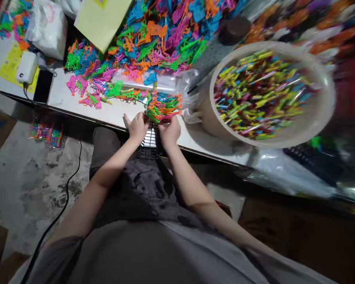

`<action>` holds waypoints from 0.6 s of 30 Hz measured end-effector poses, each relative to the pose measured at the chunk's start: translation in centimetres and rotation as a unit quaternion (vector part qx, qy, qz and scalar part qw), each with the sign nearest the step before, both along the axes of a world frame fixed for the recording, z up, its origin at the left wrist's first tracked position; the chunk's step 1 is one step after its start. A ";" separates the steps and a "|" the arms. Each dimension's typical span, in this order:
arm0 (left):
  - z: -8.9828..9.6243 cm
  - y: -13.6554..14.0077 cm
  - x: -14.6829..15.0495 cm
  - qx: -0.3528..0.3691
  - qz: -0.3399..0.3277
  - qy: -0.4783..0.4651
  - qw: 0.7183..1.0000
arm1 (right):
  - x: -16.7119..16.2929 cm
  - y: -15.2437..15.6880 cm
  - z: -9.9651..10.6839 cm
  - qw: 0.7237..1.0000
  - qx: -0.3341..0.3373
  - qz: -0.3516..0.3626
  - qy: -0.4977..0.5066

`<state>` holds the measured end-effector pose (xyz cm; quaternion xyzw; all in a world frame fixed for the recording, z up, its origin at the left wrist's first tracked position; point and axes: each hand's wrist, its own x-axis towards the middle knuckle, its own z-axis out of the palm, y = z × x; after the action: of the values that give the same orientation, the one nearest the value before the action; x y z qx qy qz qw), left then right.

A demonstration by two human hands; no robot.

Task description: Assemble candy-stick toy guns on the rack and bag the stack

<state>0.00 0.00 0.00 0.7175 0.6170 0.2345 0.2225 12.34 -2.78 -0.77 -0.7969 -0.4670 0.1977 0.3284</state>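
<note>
R hand (170, 132) pinches near edge of bundle of multicol. plastic pcs (165, 105), at table (115, 113) edge, by far end of blk wire rack (148, 152). L hand (138, 128) at bundle's L end, fingers curled; can't tell if gripping. Loose pile (154, 43) behind, lrg tub (207, 112) w/ multicol. sticks (257, 94) to R.

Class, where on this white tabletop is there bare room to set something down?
Bare: the front strip of tabletop bordered by black phone, loose toys and left hand; a smaller patch between right hand and bucket. Crowded: around the toy bundle and behind, under heaped toys.
</note>
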 end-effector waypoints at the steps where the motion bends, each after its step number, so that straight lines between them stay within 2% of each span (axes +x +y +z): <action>1: -0.2 0.0 0.1 -0.007 0.006 -0.003 1.000 | 0.0 0.0 -0.2 1.000 0.005 -0.006 0.002; 4: -0.9 0.1 -0.1 -0.018 0.002 -0.014 1.000 | 0.1 0.1 -0.9 1.000 0.015 -0.005 0.017; 7: -1.1 1.1 -1.5 -0.019 -0.042 -0.027 0.999 | 0.6 0.6 -1.6 0.999 0.014 0.023 0.042; 10: -0.6 3.2 -5.0 0.026 -0.057 0.002 0.998 | 1.2 1.2 -2.1 0.998 0.013 0.039 0.054; 13: 0.3 6.1 -9.7 0.085 0.017 0.067 0.994 | 1.4 1.5 -2.2 0.998 0.013 0.039 0.051; 15: 0.9 7.7 -12.5 0.086 0.043 0.126 0.987 | 1.3 1.5 -2.2 0.998 0.012 0.044 0.053; 18: 1.5 8.7 -14.9 0.067 -0.006 0.175 0.982 | 1.3 1.6 -2.1 0.997 0.016 0.052 0.063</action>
<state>-14.88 8.75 1.48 0.7644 0.6250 0.1451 0.0640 13.63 -1.17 -2.85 -0.7522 -0.4891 0.2566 0.3593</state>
